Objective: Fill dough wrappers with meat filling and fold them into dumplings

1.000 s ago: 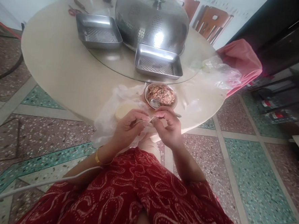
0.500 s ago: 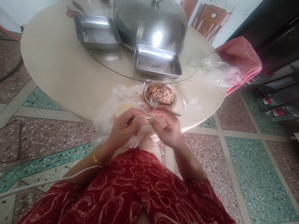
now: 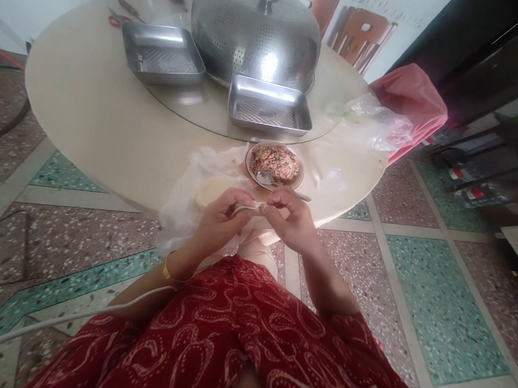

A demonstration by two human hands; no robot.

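1. Head view: both hands meet just off the near edge of the round tabletop (image 3: 92, 125), above the person's lap.
2. One dumpling wrapper (image 3: 248, 207), pale and folded, lies between the two hands, held at both ends.
3. Left hand (image 3: 220, 224): grip closed, fingers curled over the wrapper's left part, thumb pressing on top.
4. Right hand (image 3: 290, 219): grip closed to a pinch on the wrapper's right end, fingertips touching the left hand's.
5. One stack of round wrappers (image 3: 210, 192) sits on a white plastic sheet (image 3: 183, 207) at the tabletop's edge, just beside and beyond the left hand.
6. One bowl of minced filling (image 3: 275, 164) stands just beyond the right hand, with one spoon (image 3: 268, 180) resting in it, handle pointing right.
7. Two steel trays: one (image 3: 269, 105) directly behind the bowl, one (image 3: 162, 53) further left; both show ridged bottoms.
8. One perforated steel dome cover (image 3: 255, 36) stands behind the trays on the glass turntable.
9. One clear plastic bag (image 3: 377, 128) lies at the tabletop's right edge, well apart from the hands.
10. One gold bangle (image 3: 170, 273) on the left wrist.
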